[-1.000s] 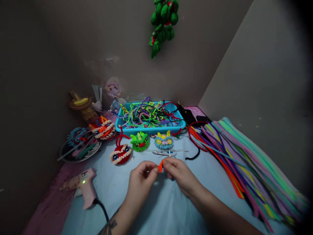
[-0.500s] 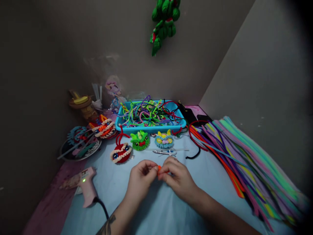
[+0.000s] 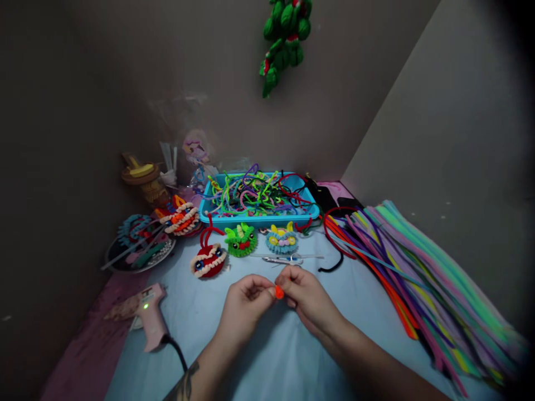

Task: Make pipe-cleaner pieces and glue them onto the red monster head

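A small bright orange piece of pipe cleaner (image 3: 279, 292), seemingly curled, sits between my fingertips above the light blue cloth (image 3: 267, 362). My left hand (image 3: 246, 303) pinches it from the left with thumb and forefinger. From the other side, my right hand (image 3: 307, 301) closes thumb and fingers on it. Just beyond my hands lie small scissors (image 3: 288, 260). Behind them sit a green pipe-cleaner animal head (image 3: 241, 240), a blue and yellow one (image 3: 282, 239) and a red one with cream trim (image 3: 209, 260).
A blue tray (image 3: 259, 221) of tangled pipe-cleaner scraps stands at the back. Many long pipe cleaners (image 3: 418, 284) fan out on the right. On the left are a pink glue gun (image 3: 152, 317) with its light on and a bowl (image 3: 140, 270) of small parts.
More of the orange piece now shows between my fingertips. My right-hand fingers have curled and shifted around it. The camera view has moved slightly.
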{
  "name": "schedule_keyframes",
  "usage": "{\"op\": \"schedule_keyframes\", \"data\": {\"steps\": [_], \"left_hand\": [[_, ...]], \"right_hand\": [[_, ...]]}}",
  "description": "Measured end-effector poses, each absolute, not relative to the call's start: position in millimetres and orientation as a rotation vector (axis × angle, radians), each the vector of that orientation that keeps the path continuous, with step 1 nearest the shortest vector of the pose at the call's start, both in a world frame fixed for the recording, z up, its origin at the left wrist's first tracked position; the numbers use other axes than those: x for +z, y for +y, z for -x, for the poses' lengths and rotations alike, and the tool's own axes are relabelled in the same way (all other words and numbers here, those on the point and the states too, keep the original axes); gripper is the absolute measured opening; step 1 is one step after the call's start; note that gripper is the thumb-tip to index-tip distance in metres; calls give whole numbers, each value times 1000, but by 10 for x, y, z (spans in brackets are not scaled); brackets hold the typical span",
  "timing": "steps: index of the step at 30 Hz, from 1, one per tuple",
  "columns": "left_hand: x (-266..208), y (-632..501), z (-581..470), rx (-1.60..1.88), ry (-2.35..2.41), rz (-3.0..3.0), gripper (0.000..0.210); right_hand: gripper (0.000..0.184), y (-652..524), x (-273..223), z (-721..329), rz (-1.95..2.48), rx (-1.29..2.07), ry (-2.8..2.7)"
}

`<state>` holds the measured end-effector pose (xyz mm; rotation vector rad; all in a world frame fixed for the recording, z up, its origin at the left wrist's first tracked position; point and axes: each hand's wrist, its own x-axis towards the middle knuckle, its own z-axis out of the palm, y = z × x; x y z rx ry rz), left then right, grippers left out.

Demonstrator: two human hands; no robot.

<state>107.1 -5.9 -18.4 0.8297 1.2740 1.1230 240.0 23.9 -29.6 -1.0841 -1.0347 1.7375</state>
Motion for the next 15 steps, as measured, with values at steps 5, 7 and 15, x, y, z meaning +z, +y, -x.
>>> {"op": "schedule_keyframes", "data": {"steps": [5, 7, 15], "left_hand": [[-212, -63, -1087, 1183, 1129, -673, 15], [-228, -59, -1094, 1208, 1076, -590, 15], [-281, -65, -1066, 1285, 1080, -622, 20]], "right_hand": [[30, 187, -310, -2359, 1036, 1800, -941], [23, 175, -324, -2373, 1048, 1649, -1051], [11, 134, -288, -2409, 1048, 1339, -1368]]}}
